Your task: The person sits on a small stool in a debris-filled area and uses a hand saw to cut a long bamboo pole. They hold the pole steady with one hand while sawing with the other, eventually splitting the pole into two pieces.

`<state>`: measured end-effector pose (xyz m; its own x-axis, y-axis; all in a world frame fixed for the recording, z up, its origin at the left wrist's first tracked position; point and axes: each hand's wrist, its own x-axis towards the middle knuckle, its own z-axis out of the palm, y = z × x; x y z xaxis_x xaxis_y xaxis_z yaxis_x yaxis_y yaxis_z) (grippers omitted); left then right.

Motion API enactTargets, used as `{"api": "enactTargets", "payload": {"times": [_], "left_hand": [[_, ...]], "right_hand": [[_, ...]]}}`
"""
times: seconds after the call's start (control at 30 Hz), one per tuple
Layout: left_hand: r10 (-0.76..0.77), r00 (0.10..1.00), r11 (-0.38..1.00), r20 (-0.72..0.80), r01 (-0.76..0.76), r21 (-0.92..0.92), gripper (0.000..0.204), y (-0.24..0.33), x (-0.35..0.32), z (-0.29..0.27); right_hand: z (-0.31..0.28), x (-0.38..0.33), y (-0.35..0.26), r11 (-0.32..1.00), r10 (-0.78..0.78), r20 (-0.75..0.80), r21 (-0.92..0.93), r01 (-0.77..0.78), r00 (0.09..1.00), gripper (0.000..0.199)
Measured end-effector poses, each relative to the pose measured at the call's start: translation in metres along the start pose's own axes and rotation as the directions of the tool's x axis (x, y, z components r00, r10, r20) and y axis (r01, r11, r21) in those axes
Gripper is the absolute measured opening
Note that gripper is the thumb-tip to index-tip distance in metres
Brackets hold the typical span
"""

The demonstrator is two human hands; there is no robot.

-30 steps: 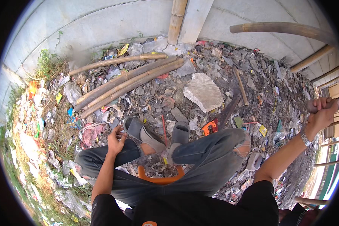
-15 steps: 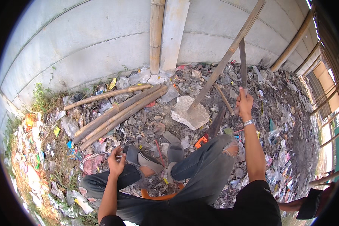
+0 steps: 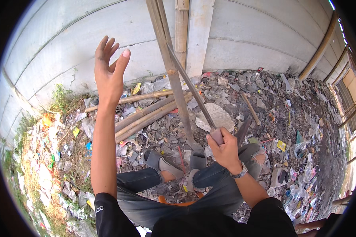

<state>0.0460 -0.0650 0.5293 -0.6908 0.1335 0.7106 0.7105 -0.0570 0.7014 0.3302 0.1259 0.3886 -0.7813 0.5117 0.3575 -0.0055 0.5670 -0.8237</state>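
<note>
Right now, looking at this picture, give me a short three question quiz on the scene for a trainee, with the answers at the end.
1. True or false: the left hand is gripping the upright bamboo pole.
2. Multiple choice: what does the right hand hold? A) a sandal, B) a thin handle leaning against the pole, C) a flat stone.
3. Fill in: the bundle of poles on the ground lies to the person's ____ of the upright pole.

Key
1. False: the left hand is raised, open and empty, apart from the pole.
2. B.
3. Left.
</note>
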Motion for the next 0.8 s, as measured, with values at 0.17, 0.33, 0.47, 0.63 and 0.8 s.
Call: {"api": "enactTargets", "payload": {"times": [0.17, 0.33, 0.47, 0.63, 0.8], "left_hand": [[0.060, 0.997, 0.983, -0.050, -0.068, -0.173, 0.066, 0.013, 0.074, -0.001], [0.015, 0.999, 0.995, -0.030, -0.018, -0.096, 0.056, -0.005, 0.050, 0.005], [0.048, 0.997, 0.996, -0.064, -0.052, -0.074, 0.057, 0.004, 0.039, 0.017], [0.100, 0.993, 0.991, -0.061, -0.105, -0.085, 0.058, 0.003, 0.039, 0.027], [0.120, 0.993, 0.977, 0.007, -0.117, -0.177, 0.060, 0.003, 0.038, 0.031]], "right_hand": [[0.063, -0.051, 0.000, 0.996, -0.086, 0.092, 0.030, 0.084, 0.992, 0.022], [0.071, -0.070, 0.005, 0.996, 0.090, 0.248, 0.005, -0.094, 0.965, 0.029], [0.071, -0.078, 0.010, 0.991, 0.126, 0.241, -0.072, -0.112, 0.962, 0.031], [0.065, -0.080, 0.007, 0.938, 0.293, 0.314, 0.090, -0.335, 0.903, 0.026], [0.062, -0.098, 0.030, 0.902, 0.320, 0.491, 0.104, -0.419, 0.810, 0.022]]}}
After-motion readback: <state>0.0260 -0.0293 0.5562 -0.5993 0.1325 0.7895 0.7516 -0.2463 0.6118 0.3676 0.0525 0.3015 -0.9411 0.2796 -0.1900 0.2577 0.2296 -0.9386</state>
